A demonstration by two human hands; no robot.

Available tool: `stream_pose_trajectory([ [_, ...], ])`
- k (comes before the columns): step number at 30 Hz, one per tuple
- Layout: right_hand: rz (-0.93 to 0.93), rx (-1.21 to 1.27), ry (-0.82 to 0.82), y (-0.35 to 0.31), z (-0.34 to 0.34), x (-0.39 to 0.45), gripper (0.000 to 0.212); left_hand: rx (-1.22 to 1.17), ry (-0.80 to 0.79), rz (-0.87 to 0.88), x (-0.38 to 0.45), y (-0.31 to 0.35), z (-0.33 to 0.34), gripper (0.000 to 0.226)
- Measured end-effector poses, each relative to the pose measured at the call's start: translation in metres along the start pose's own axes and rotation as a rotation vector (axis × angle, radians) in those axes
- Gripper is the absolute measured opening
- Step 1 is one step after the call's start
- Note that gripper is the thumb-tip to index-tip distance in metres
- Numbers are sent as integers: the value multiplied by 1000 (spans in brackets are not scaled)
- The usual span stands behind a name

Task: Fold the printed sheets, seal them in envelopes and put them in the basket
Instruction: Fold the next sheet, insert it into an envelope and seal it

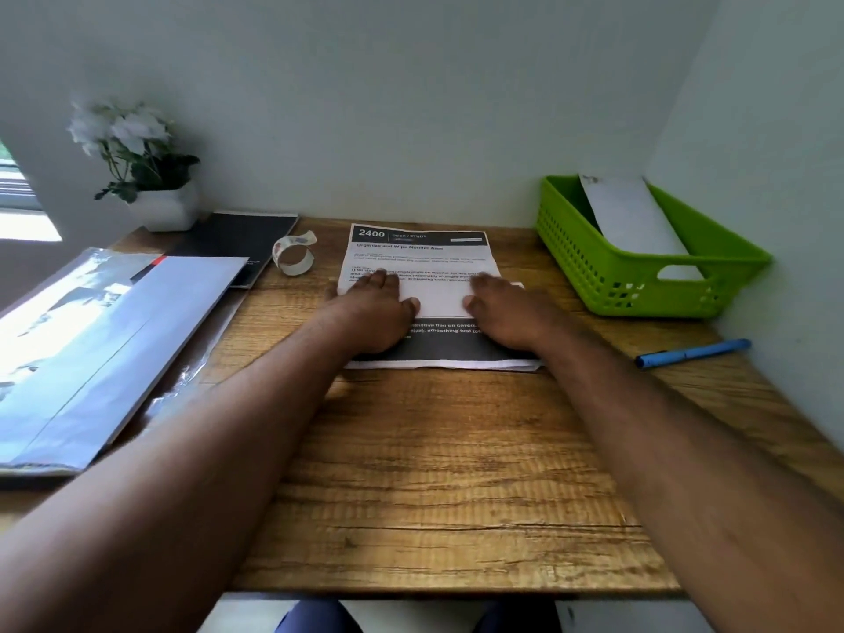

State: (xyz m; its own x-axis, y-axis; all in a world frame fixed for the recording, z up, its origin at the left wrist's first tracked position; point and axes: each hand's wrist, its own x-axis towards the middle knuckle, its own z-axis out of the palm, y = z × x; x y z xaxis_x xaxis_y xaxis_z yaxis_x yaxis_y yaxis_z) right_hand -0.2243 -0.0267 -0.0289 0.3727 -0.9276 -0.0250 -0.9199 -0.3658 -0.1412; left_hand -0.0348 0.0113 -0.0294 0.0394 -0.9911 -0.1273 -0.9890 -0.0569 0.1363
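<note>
Wooden desk (434, 472), hands (374, 308) pressing folded sheet (424, 253)

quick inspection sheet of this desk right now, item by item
surface: wooden desk, bare in front.
job's things: printed sheets with lower part folded up; green basket holding one envelope.
clutter: tape roll, blue pen, black notebook, plastic-wrapped pack, potted flowers.
grippers: left hand and right hand press flat on the fold.
cables: nothing seen.
surroundings: white walls, window at left.
</note>
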Motion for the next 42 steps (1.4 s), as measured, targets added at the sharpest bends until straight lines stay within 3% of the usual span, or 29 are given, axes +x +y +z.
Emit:
stream_pose_trajectory([
  [6,91,-97,-57,30,-7,-4,60,107,-44,-125,0,-25,-6,66],
  [11,-22,-64,14,25,-8,-3,56,93,25,24,-2,-10,-11,55],
  [17,-98,52,-39,19,-10,1,51,-89,155,74,-4,-1,-13,61],
  [25,-59,64,174,19,-12,-2,53,-3,165,107,8,1,-8,73],
  [28,-36,94,227,19,-13,0,60,-156,175,97,8,-2,-9,77],
  [30,-52,91,308,18,-13,1,64,-353,253,108,6,-6,-9,76],
  [32,-118,70,469,15,-17,0,55,-459,449,149,4,-8,-14,65],
  [35,-209,38,733,9,-23,-4,29,-417,755,231,-2,-8,-24,33],
  [37,-242,23,809,8,-23,-6,18,-369,833,248,-6,-8,-24,22],
  [40,-270,48,707,13,-18,-4,12,-328,692,191,-7,-6,-17,18],
  [42,-295,110,517,18,-16,-1,18,-323,506,162,-7,-6,-13,19],
])
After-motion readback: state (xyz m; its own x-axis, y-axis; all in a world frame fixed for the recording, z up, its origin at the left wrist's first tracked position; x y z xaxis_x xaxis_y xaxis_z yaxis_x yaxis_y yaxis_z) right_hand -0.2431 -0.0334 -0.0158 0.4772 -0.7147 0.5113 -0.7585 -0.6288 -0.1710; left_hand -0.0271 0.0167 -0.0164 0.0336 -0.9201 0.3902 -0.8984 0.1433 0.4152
